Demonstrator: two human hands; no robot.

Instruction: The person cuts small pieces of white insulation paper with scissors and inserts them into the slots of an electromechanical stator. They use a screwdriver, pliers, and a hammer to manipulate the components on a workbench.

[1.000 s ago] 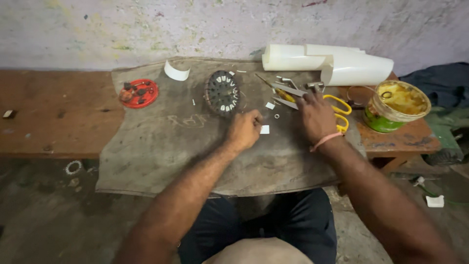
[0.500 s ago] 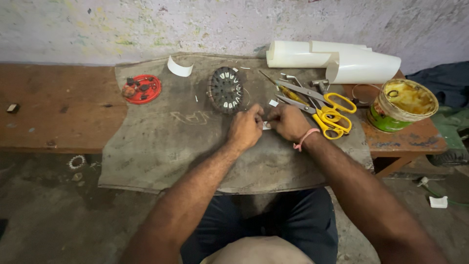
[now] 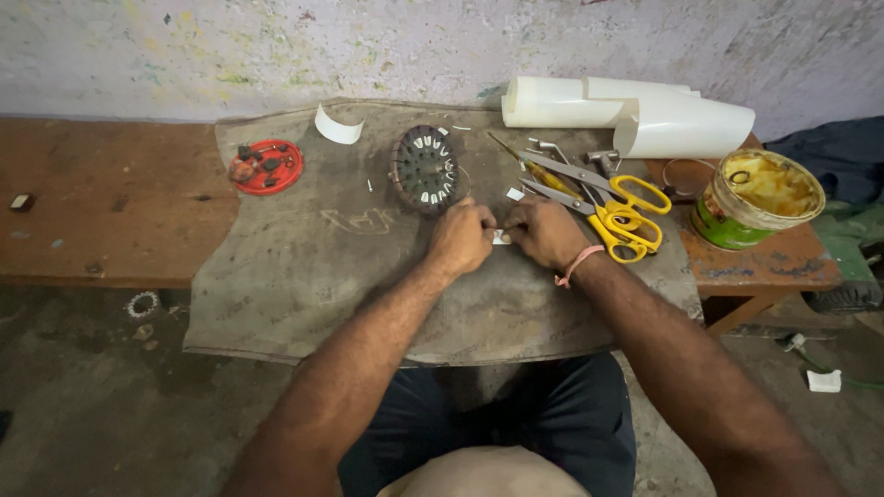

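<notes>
My left hand (image 3: 460, 236) and my right hand (image 3: 543, 232) meet over a grey cloth (image 3: 313, 276) on the bench. Between their fingertips they pinch a small white paper piece (image 3: 500, 237). A pink band circles my right wrist. Just beyond my left hand lies a round dark slotted metal core (image 3: 424, 168) with white paper slips in its slots. Yellow-handled scissors (image 3: 617, 204) lie right of my right hand, touching nothing of it.
A red lid (image 3: 266, 167) with small parts sits at the cloth's left. Rolled white sheets (image 3: 635, 115) lie at the back right, a green tin (image 3: 757, 198) of yellow paste beside them. A curled white strip (image 3: 337, 128), a screwdriver (image 3: 523, 167) and small paper bits lie around.
My right hand has come left from the scissors to meet my left hand at the cloth's middle. Both now pinch the small white piece that lay on the cloth.
</notes>
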